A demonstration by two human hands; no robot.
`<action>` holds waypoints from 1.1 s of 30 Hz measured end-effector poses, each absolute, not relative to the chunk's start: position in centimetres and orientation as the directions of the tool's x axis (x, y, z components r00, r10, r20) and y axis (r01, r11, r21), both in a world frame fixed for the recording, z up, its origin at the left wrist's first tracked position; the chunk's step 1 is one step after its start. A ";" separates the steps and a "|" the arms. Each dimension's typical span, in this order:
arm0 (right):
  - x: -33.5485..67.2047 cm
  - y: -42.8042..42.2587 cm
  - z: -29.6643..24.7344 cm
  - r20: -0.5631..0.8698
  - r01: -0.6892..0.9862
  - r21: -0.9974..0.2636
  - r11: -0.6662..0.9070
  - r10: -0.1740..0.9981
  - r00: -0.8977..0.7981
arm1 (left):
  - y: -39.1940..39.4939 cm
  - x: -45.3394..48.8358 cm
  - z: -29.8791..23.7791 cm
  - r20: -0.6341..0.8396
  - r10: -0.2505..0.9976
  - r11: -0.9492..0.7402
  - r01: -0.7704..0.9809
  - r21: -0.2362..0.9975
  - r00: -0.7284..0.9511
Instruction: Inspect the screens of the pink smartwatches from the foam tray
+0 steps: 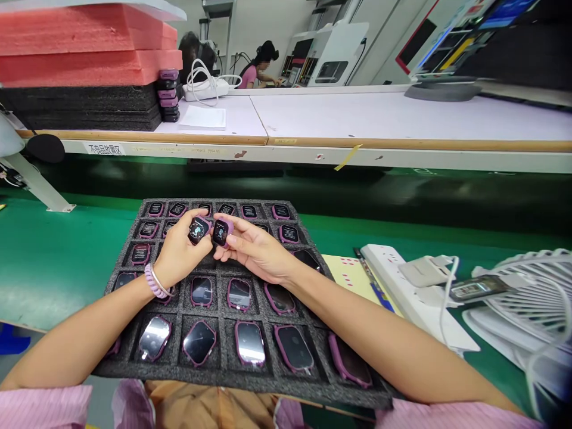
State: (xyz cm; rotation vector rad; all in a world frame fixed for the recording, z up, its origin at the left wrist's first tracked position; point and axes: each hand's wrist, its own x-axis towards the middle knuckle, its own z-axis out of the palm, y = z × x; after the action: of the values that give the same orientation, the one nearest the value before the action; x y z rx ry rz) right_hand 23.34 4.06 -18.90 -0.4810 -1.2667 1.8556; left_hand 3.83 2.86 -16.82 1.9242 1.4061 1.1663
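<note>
A black foam tray (134, 357) lies in front of me on the green bench, its pockets filled with several purple-cased smartwatch bodies (249, 343). My left hand (179, 253) is closed on one watch body (198, 229) with a lit screen, held above the tray's middle. Right beside it, my right hand (252, 247) pinches a second lit watch body (220, 232). The two watches almost touch. A pale bead bracelet (154, 281) circles my left wrist.
A white power strip (393, 280) with adapter and cable, a yellow paper sheet (353, 277) and a white fan grille (531, 298) sit to the right. Pink and black foam sheets (84, 65) are stacked at back left. A person (259, 65) works at a far bench.
</note>
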 end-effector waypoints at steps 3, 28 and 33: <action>23.3 4.0 -18.9 0.133 -0.411 -0.898 -0.159 0.792 -0.596 | 2.8 3.9 -16.6 0.370 0.924 -0.363 0.517 0.775 0.093; 23.5 3.8 -18.8 0.184 -0.419 -0.898 -0.133 0.751 -0.634 | 2.3 3.8 -16.7 0.359 0.925 -0.374 0.481 0.793 0.126; 23.5 3.8 -18.8 0.196 -0.426 -0.895 -0.130 0.744 -0.639 | 2.3 3.8 -16.6 0.338 0.931 -0.361 0.465 0.808 0.135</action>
State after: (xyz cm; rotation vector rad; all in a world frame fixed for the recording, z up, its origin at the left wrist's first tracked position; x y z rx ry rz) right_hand 23.50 3.80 -18.76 -0.3826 -1.3341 1.8657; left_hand 3.77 2.26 -16.63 1.8953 1.3373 1.1621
